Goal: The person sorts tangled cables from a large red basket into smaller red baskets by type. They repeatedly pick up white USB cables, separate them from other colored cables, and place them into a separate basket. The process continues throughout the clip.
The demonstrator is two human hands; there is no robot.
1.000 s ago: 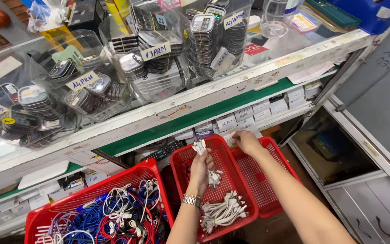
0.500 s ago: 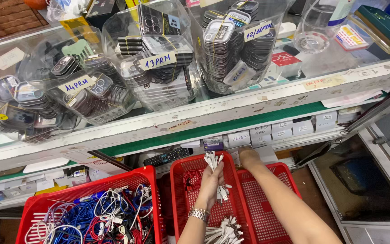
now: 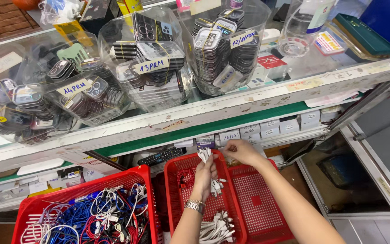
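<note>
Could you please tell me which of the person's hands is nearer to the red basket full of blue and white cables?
The left. The left hand, gripping a bundle of white cables, is over the middle basket beside the cable-filled basket; the right hand is farther right, near the shelf.

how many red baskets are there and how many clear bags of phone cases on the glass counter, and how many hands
Red plastic baskets: 3, one with tangled cables, one middle with white cables, one right
Clear bags of phone cases: 3 plainly in view, left, middle, right; more at the left edge cannot be counted
Hands: 2, left hand holding a white cable bundle, right hand
Total: 8
</note>
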